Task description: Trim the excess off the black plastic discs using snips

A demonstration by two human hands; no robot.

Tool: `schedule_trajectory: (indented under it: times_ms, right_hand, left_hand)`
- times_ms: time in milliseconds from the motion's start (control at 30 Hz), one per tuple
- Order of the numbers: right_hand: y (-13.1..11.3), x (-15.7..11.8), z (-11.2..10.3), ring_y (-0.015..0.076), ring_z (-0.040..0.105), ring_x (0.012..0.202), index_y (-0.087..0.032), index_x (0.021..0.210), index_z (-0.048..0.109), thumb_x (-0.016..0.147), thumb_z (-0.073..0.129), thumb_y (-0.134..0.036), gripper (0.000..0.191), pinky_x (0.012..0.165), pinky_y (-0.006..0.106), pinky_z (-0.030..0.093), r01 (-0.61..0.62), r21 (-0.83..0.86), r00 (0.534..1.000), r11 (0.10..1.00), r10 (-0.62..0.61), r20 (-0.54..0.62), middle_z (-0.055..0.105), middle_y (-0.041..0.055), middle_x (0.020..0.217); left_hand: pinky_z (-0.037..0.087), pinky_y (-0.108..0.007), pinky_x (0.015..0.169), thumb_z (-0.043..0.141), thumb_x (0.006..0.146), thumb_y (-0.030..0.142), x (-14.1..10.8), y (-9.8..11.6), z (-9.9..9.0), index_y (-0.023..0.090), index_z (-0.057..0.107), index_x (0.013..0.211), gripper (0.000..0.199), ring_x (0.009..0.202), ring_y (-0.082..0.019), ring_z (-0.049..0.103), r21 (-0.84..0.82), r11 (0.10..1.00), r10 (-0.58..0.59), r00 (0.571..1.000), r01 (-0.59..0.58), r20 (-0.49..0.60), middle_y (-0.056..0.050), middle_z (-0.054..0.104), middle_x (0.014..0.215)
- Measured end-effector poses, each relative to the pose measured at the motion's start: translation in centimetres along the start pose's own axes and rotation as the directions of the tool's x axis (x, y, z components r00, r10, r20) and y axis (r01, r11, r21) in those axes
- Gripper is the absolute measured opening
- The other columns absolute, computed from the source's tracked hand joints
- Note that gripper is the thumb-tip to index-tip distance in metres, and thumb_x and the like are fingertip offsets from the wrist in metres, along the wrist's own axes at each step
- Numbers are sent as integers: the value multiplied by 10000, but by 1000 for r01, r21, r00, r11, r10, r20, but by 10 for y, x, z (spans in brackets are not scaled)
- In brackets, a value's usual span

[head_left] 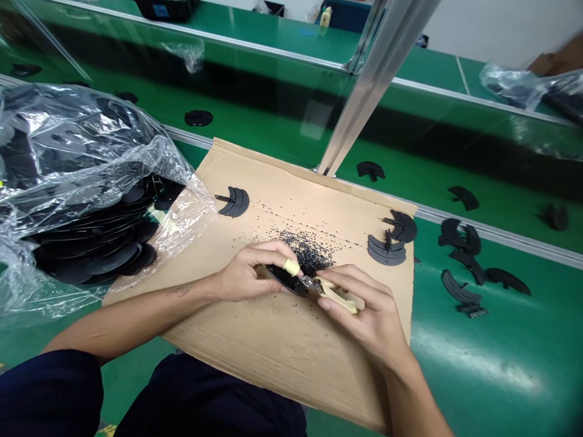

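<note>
My left hand (252, 271) grips a flat black plastic disc (288, 280) by its left edge, and a yellow wrap covers one fingertip. In my right hand (364, 300) are nippers (339, 295) with pale yellow handles, the fingers closed around them. Their metal jaws meet the disc's right edge, close to my wrapped fingertip; whether the jaws are closed cannot be made out. Just beyond both hands lies a pile of small black plastic clippings (312, 246), scattered over the cardboard sheet (255, 346).
On the left, a clear plastic bag (91, 145) holds a stack of black discs (100, 252). Curved black parts lie on the cardboard, one at left (235, 202) and two at right (387, 250). Several more rest on the green table (492, 352). An aluminium post (373, 91) rises behind the cardboard.
</note>
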State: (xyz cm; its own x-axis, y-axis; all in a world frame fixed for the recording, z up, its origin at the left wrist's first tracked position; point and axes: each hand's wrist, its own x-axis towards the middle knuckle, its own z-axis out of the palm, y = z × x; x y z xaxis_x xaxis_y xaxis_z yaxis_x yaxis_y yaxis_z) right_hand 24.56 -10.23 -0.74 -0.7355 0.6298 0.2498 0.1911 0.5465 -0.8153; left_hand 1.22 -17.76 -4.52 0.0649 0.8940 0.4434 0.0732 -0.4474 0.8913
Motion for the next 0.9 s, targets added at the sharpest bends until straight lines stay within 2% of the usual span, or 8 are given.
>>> schedule_trajectory:
  times_ms: [333,467,900]
  right_hand:
    - [0,1,3,200,692,829,-242,1095,736,873,719,-276,225,717,352,570,-9,12,1000,1000,10,-27,744,63,956]
    - [2,4,2,200,675,888,-237,1104,708,891,690,-267,216,764,354,561,-11,12,999,1000,11,-50,721,57,971]
    - [3,5,2,207,671,924,-229,1162,685,891,687,-220,272,777,374,571,68,-11,998,998,-68,4,712,76,1030]
  left_hand:
    - [595,-325,798,761,865,299,-1,-1,1,162,749,1034,218,872,-169,694,-2,1000,10,1000,-10,-10,-98,718,963]
    - [590,-321,815,760,866,298,0,1,0,161,753,1032,215,889,-169,692,11,1000,18,999,-17,-29,-97,717,963]
    - [607,-319,793,756,868,317,2,2,-1,168,746,1037,225,868,-166,700,25,999,27,999,-26,-22,-95,716,958]
